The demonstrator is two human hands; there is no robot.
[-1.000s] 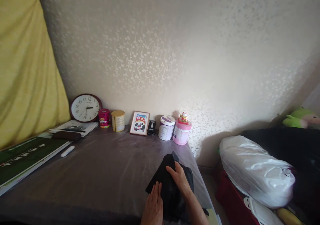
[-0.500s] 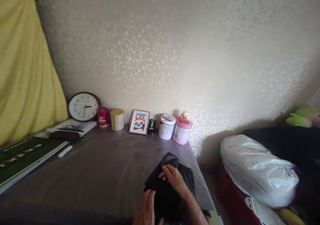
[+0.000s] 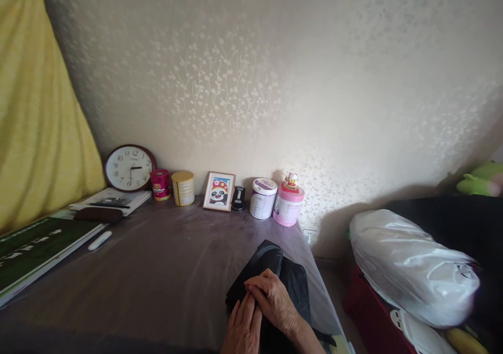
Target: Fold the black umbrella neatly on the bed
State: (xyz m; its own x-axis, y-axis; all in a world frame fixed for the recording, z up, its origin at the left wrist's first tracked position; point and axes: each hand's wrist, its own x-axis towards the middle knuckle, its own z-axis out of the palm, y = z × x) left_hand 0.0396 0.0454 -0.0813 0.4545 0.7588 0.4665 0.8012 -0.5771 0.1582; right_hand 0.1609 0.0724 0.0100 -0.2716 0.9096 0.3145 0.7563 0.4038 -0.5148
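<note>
A folded piece of thin black fabric, slightly shiny, lies near the table's right front edge; its exact kind does not show. My left hand rests on its left part, fingers stretched out and side by side. From the right, my right hand reaches over the fabric with its fingers bent and drawn together. Its fingertips meet those of my left hand; whatever may be between them is hidden. A thin black strap end sticks out at the lower right.
Along the wall stand a clock, a pink tin, a yellow tin, a framed panda picture and two tubs. A green book lies left. Beyond the table's right edge sits a white plastic bag.
My left hand has moved right and forward onto the fabric. My right hand has shifted slightly down and left, so both hands now touch. The view has shifted slightly.
</note>
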